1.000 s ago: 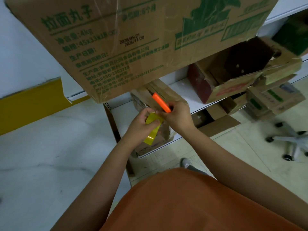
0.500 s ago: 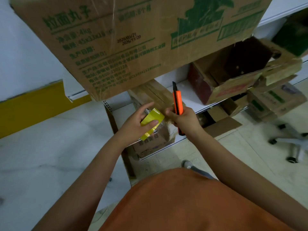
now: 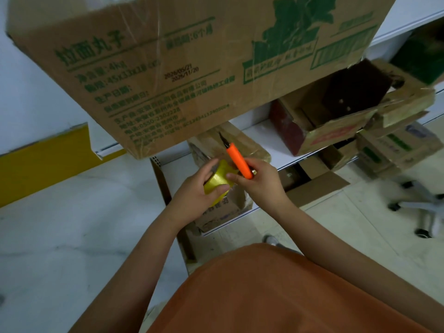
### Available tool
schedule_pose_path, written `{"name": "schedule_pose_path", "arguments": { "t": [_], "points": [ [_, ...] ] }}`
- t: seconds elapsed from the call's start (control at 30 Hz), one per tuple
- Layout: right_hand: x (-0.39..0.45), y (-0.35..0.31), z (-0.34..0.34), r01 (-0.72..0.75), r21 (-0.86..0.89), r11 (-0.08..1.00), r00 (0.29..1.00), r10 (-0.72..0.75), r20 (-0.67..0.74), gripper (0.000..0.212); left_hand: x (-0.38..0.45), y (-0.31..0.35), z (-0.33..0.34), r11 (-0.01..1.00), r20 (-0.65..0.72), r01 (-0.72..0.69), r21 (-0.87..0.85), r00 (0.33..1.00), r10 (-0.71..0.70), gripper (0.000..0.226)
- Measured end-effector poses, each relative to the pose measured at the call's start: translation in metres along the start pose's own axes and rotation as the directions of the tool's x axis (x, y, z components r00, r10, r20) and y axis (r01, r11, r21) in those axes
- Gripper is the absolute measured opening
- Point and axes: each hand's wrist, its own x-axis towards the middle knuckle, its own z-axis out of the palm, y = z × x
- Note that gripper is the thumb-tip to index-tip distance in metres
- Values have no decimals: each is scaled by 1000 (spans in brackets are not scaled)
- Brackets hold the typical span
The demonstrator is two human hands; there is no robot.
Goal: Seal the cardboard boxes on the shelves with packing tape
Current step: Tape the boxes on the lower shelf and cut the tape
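My left hand (image 3: 195,195) grips a yellow roll of packing tape (image 3: 219,180) in front of the shelf. My right hand (image 3: 260,185) holds an orange utility knife (image 3: 239,161) with its dark blade pointing up and left, and its fingertips touch the roll. A large cardboard box with green print (image 3: 192,68) sticks out from the upper shelf above both hands. Behind the hands, a smaller taped brown box (image 3: 230,145) sits on the white lower shelf (image 3: 264,138).
An open red-and-brown box (image 3: 336,121) lies on the lower shelf to the right, with more boxes (image 3: 394,145) beside it. Flattened cardboard (image 3: 317,188) lies under the shelf. A chair's wheeled base (image 3: 422,207) stands on the tiled floor at right. A white wall with a yellow strip (image 3: 43,159) is at left.
The knife has tilted from upright to pointing up-left. My hands have come closer together around the tape roll, which has turned in my left hand.
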Motion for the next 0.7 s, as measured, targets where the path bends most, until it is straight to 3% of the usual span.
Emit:
{"name": "schedule_pose_path", "arguments": {
  "t": [0.2, 0.4, 0.53, 0.7],
  "points": [
    [6, 1, 3, -33, -16, 999, 999, 32, -16, 9, 3, 1, 1, 979, 12, -22, 201, 1000, 20, 70],
    [10, 7, 9, 15, -137, 990, 998, -6, 70, 17, 6, -1, 2, 977, -11, -9, 212, 1000, 11, 67],
    [14, 23, 22, -48, -140, 989, 994, 61, 90, 17, 15, -14, 8, 965, -13, 57, 256, 998, -56, 66],
    [13, 37, 28, -9, -154, 988, 1000, 10, 6, 8, 20, -21, 20, 961, -62, 88, 262, 995, -74, 59]
  ]
}}
